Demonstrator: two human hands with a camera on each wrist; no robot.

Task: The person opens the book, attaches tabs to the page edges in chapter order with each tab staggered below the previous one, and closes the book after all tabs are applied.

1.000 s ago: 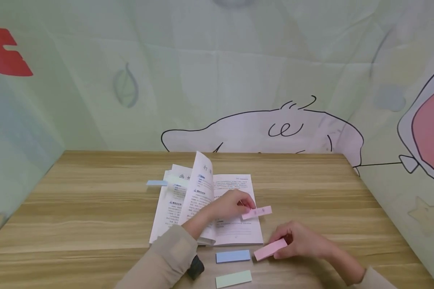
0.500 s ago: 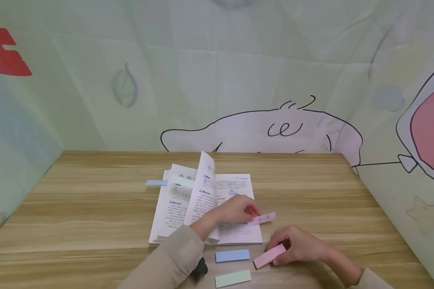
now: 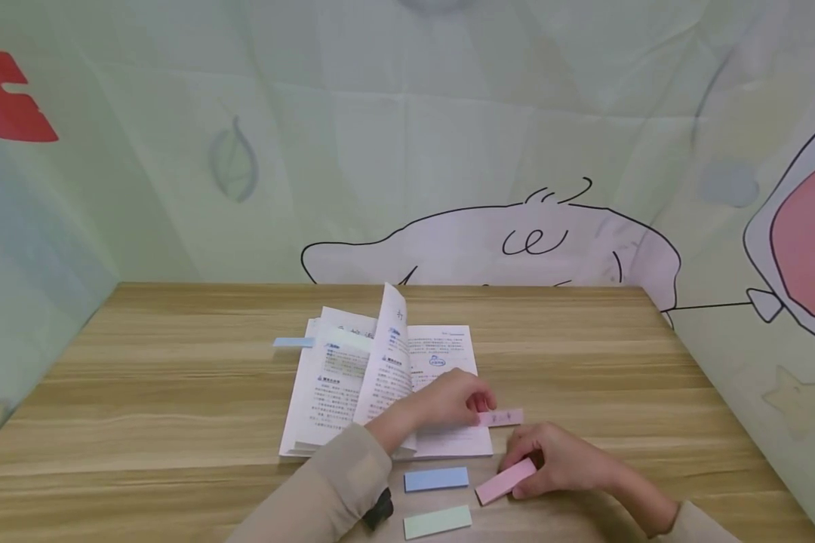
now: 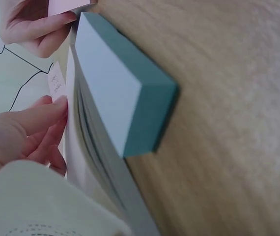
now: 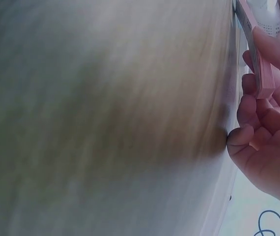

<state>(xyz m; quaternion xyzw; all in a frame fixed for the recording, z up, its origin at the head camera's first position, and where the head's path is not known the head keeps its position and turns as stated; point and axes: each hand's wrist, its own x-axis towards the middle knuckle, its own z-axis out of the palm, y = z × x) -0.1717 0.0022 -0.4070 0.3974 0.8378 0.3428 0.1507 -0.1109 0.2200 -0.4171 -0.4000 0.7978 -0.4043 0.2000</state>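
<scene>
An open book (image 3: 448, 445) lies on the table with one page (image 3: 387, 362) standing half raised. Over its right page, my left hand (image 3: 448, 400) pinches a pink sticky note strip (image 3: 505, 417) with handwriting on it. The strip's free end sticks out past the book's right edge. My right hand (image 3: 557, 458) holds a pink sticky note pad (image 3: 505, 481) between thumb and fingers, just off the book's lower right corner. In the right wrist view the thumb lies along the pink pad (image 5: 265, 78). In the left wrist view the fingertips of the left hand (image 4: 37, 128) meet at the strip (image 4: 56, 82).
A blue sticky note pad (image 3: 437, 480) and a pale green one (image 3: 438, 522) lie in front of the book. A blue strip (image 3: 293, 342) juts from the book's left edge, and a pale green strip (image 3: 346, 341) lies across a left page. A printed cloth (image 3: 407, 151) hangs behind the table (image 3: 176, 377).
My left hand has moved right and toward me with the pink strip, which has turned more level. The raised page has swung rightward. My right hand has barely moved, its pad tilting slightly.
</scene>
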